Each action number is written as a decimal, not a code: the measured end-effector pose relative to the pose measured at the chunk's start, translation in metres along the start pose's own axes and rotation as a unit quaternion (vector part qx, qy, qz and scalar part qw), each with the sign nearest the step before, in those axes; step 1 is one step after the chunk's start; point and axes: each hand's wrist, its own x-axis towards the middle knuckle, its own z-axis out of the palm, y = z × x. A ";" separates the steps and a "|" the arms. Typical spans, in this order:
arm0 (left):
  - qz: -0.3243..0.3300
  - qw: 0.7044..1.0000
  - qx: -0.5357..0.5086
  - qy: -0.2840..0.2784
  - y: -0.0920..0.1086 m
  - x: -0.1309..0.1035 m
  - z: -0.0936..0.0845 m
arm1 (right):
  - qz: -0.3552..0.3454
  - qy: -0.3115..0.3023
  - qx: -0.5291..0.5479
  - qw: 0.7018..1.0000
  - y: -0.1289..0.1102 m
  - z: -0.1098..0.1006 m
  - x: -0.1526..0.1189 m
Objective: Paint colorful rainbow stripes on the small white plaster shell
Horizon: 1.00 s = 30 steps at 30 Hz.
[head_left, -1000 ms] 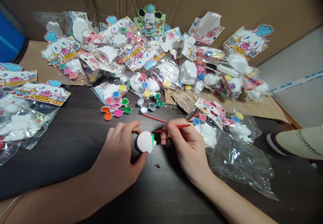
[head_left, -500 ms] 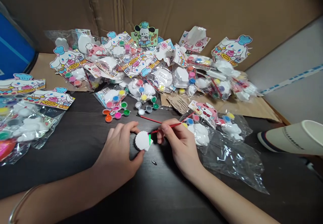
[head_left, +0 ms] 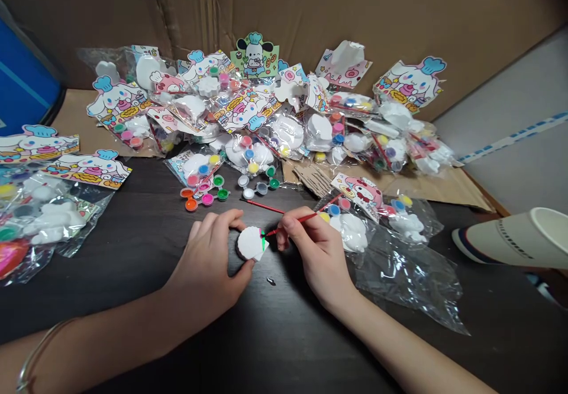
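Left hand (head_left: 208,267) half-curled, thumb and fingers bracing a small white scalloped piece (head_left: 249,243) over the dark tabletop (head_left: 284,341). Right hand (head_left: 317,258) tightly pinched around a slim red paintbrush (head_left: 306,218), dark tip at the piece's green-painted band (head_left: 263,244).

Dim light; soft sheen on the dark, wood-grained bench (head_left: 288,341), sharp glare on the clear, crinkled plastic bag (head_left: 408,281), black vignetting at upper right.

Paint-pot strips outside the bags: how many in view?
2. The orange, pink and green strip lies beyond the left hand; the white, grey and green strip lies to its right. Others may be hidden.
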 end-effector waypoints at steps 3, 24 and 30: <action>0.004 1.000 0.003 -0.001 0.000 0.000 0.000 | -0.002 -0.003 -0.001 1.000 0.000 0.000 0.000; 0.002 1.000 0.005 0.003 0.000 -0.001 0.001 | -0.011 0.000 -0.009 1.000 -0.002 0.000 -0.002; 0.017 1.000 0.012 0.006 -0.001 0.000 0.001 | -0.008 -0.012 -0.012 1.000 -0.001 0.000 -0.003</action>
